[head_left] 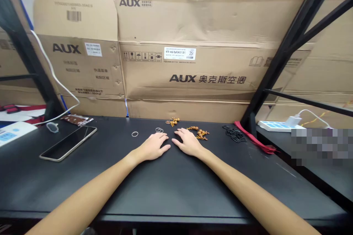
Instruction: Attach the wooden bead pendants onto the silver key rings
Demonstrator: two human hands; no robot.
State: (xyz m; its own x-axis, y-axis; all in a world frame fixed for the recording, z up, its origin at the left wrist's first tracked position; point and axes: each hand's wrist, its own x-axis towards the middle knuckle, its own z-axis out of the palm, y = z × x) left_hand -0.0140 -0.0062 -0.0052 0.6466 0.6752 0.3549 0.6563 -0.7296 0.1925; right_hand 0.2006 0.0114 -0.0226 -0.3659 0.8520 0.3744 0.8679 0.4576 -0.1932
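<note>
My left hand and my right hand lie palm down, side by side, on the black table. Both have their fingers stretched out flat and hold nothing. Just beyond my left fingertips lie two small metal rings, with a single ring further left. Small brown gourd-shaped wooden charms lie by my right hand's fingertips. Another cluster of the charms sits further back.
A phone lies face up at the left, near a brown packet and a white cable. Black rings and a red strap lie at the right. AUX cardboard boxes wall the back. A power strip sits far right.
</note>
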